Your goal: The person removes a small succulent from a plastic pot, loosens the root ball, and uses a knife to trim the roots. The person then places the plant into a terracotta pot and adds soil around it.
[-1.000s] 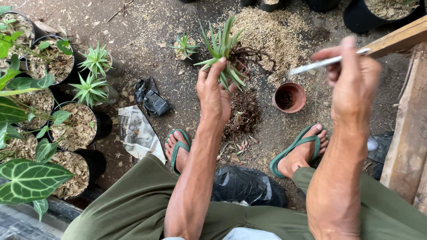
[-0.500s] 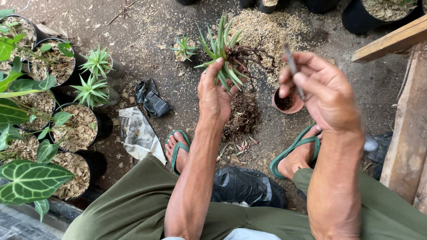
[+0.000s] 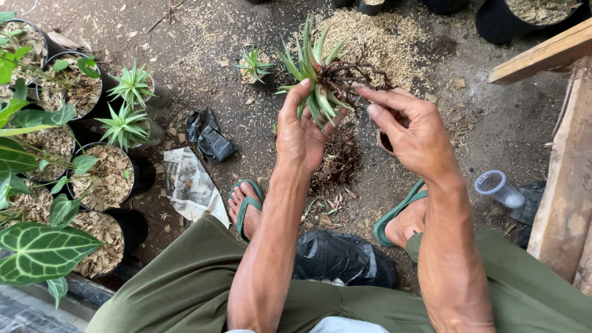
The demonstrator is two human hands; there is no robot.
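While the person sits low over the dirt ground (image 3: 203,37), both feet in green sandals, the view runs from big to small as follows. Ground: dark soil, strewn with pale husk litter, heaviest in a patch (image 3: 382,37) at top centre. Wooden planks (image 3: 564,179) stand along the right edge. Left edge: a row of black pots (image 3: 105,179) filled with husk mix, some with broad veined leaves, two with small spiky rosettes (image 3: 126,123). A black plastic bag (image 3: 339,256) lies between the feet; a crumpled newspaper sheet (image 3: 191,185) and a smaller black scrap (image 3: 209,139) lie beside the left foot.

Item in hand: a bare-rooted plant (image 3: 317,77), held above the ground at upper centre. Leaves are narrow, stiff, pointed, green with paler edges, fanned out in a rosette; a few droop down over the palm. Roots are dark brown, wiry and tangled, sticking out to the right with no pot or soil ball around them.

Left hand (image 3: 302,132): closed around the base of the plant, thumb up along the leaves, fingers behind. Right hand (image 3: 416,135): thumb and forefinger pinched together at the root tangle (whether they actually grip a root strand cannot be told), other fingers loosely curled.

Below the plant: a heap of dark root debris (image 3: 339,157) on the ground. A small terracotta pot (image 3: 385,143) is mostly hidden behind the right hand. A clear plastic cup (image 3: 498,188) lies on its side near the planks.
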